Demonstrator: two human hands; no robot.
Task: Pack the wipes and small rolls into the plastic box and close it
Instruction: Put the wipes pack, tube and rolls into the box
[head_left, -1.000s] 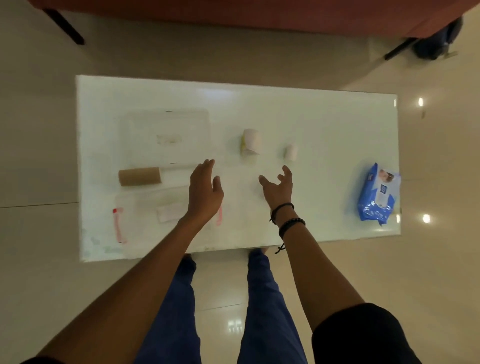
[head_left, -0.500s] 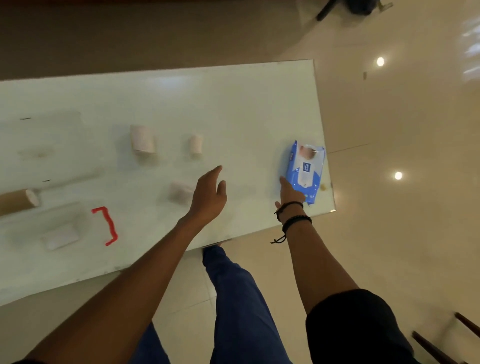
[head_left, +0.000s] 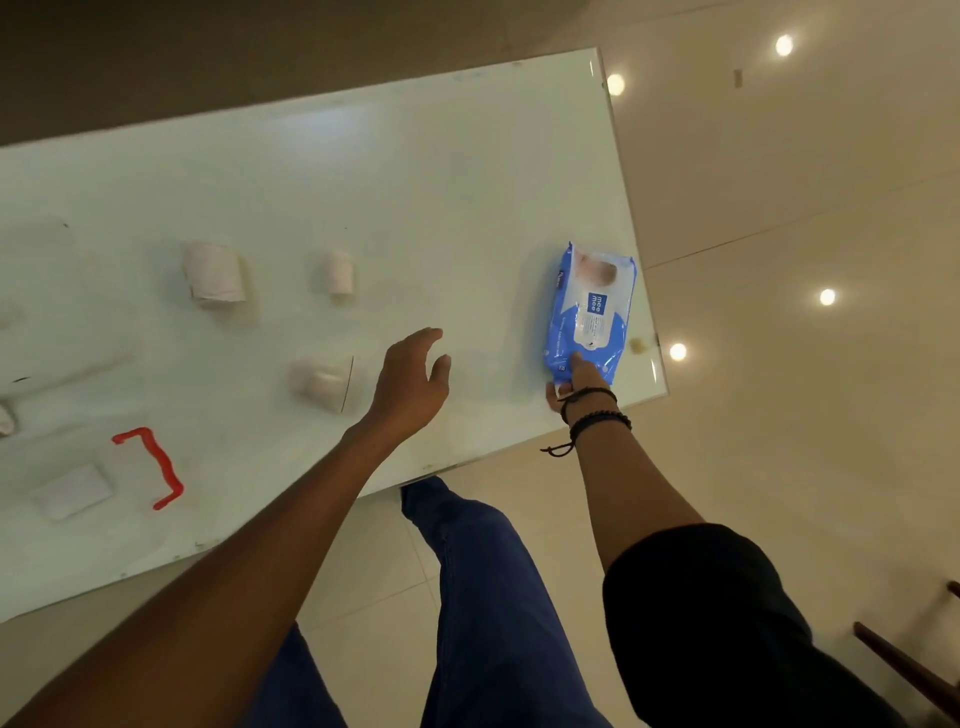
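A blue and white wipes pack (head_left: 592, 312) lies at the right end of the white table (head_left: 467, 171), close to its edge. My right hand (head_left: 574, 382) grips the pack's near end, one finger on top and the thumb at its near left corner. My left hand (head_left: 410, 379) hovers open over the table's middle, holding nothing. Three pale rolls lie left of it: a larger roll (head_left: 213, 275), a small roll (head_left: 340, 273) and a near roll (head_left: 322, 382). At the left, a red latch (head_left: 156, 467) marks the clear plastic box, whose walls are hard to make out.
A white folded piece (head_left: 72, 491) lies by the red latch. The end of a cardboard tube (head_left: 5, 418) shows at the left edge. My legs in blue trousers (head_left: 483, 597) stand at the table's near edge. A dark wooden chair part (head_left: 909, 670) is at the lower right.
My view has swung right along the table. My right hand reached out to the wipes pack and closed on its near end. My left hand stayed open, drifting right.
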